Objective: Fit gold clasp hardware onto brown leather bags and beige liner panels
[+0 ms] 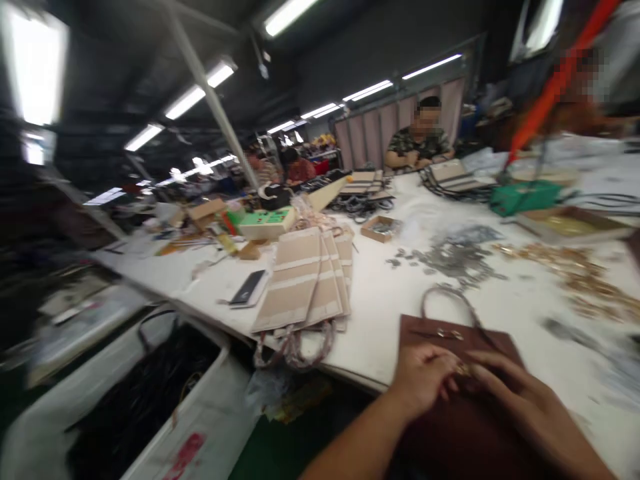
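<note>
While both hands meet over the brown bag [463, 347] lying flat at the tabletop [380, 320] edge, handle pointing away, the left hand [423, 380] and right hand [505, 387] pinch a small gold fitting [463, 368] between curled fingers [450, 373], each equally near.

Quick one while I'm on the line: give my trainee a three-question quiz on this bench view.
1. True or false: both hands rest on the brown bag.
2. What lies left of that bag: A) fanned tan paper bags B) a kettle C) a laptop?
3. Fill in: the bag's handle loop points ____ the wearer.

Key: 1 true, the left hand and right hand meet on it. 2 A, the tan paper bags. 3 away from.
</note>
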Demonstrator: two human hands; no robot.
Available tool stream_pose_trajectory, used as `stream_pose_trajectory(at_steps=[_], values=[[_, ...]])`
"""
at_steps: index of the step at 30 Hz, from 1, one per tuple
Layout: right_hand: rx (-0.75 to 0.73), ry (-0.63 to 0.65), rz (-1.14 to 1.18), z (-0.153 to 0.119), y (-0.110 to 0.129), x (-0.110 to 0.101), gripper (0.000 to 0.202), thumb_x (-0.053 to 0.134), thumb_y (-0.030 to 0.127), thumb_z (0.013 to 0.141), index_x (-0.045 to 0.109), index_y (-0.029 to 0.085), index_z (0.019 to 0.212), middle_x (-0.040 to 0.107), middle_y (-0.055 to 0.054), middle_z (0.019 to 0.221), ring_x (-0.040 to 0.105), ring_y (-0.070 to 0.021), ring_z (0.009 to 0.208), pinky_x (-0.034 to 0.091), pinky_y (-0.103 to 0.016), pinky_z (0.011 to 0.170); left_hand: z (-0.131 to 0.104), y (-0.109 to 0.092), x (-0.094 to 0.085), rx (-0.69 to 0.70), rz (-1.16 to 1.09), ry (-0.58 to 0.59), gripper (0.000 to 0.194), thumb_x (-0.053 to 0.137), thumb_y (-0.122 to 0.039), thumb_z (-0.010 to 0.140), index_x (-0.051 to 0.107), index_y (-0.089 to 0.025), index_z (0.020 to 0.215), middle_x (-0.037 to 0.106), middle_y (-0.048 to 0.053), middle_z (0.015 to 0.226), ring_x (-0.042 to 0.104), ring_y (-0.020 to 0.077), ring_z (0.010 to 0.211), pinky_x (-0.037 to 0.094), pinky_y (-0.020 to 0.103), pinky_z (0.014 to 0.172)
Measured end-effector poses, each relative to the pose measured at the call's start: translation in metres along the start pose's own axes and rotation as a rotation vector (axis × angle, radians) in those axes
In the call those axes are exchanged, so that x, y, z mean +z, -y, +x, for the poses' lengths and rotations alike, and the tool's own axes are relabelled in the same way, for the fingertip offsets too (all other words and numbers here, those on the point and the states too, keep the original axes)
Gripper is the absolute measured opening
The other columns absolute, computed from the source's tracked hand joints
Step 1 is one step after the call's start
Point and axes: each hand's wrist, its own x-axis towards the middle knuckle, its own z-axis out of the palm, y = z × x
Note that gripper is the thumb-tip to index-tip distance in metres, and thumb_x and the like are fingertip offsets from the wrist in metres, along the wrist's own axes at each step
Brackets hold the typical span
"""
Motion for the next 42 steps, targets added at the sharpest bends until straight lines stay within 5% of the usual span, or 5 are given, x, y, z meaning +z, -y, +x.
stream_pose_trajectory(at_steps=[4,27,33,36,42], values=[[0.117,0.168,0.187,0.006,0.026,-0.010,0.037,0.064,0.057,0.094,0.078,0.023,0.096,0.077,-0.005,0.090,0.070,-0.0252,0.085,0.055,-0.033,0.081,0.012,-0.007,-0.009,0.090,0.124,0.034,0.042,0.070,-0.052,0.087,0.074,-0.013,0.100,0.061,-0.001,0.058,0.049,0.0093,0.046,0.038,0.022,0.048],[0.010,0.109,0.291,0.009,0.023,-0.007,0.026,0.072,0.046,0.094,0.075,0.021,0.099,0.077,-0.004,0.101,0.069,-0.0246,0.097,0.051,-0.037,0.093,0.013,-0.002,0.000,0.183,0.135,-0.057,0.035,0.071,-0.042,0.090,0.067,-0.015,0.113,0.071,0.003,0.079,0.065,0.0156,0.063,0.054,0.027,0.060],[0.072,0.033,0.277,0.008,0.016,0.000,0.022,0.070,0.041,0.094,0.073,0.020,0.098,0.074,-0.002,0.089,0.067,-0.0209,0.084,0.051,-0.032,0.080,0.037,-0.021,-0.026,0.576,0.876,-0.319,0.034,0.070,-0.031,0.092,0.066,-0.022,0.124,0.065,0.012,0.131,0.060,0.0303,0.123,0.051,0.046,0.103],[0.029,0.046,0.209,0.007,0.017,0.002,0.017,0.069,0.037,0.095,0.074,0.021,0.098,0.074,-0.001,0.092,0.067,-0.0199,0.085,0.050,-0.031,0.080,0.057,-0.029,-0.032,0.566,1.239,-0.330,0.033,0.079,-0.032,0.086,0.069,-0.023,0.116,0.061,0.013,0.139,0.050,0.0369,0.133,0.043,0.054,0.110],[0.021,0.042,0.224,0.006,0.017,0.003,0.015,0.068,0.035,0.095,0.074,0.022,0.098,0.073,0.000,0.089,0.066,-0.0188,0.081,0.050,-0.030,0.076,0.072,-0.026,-0.030,0.486,1.215,-0.347,0.023,0.080,-0.032,0.084,0.060,-0.023,0.090,0.065,0.007,0.117,0.055,0.0313,0.122,0.043,0.049,0.106]])
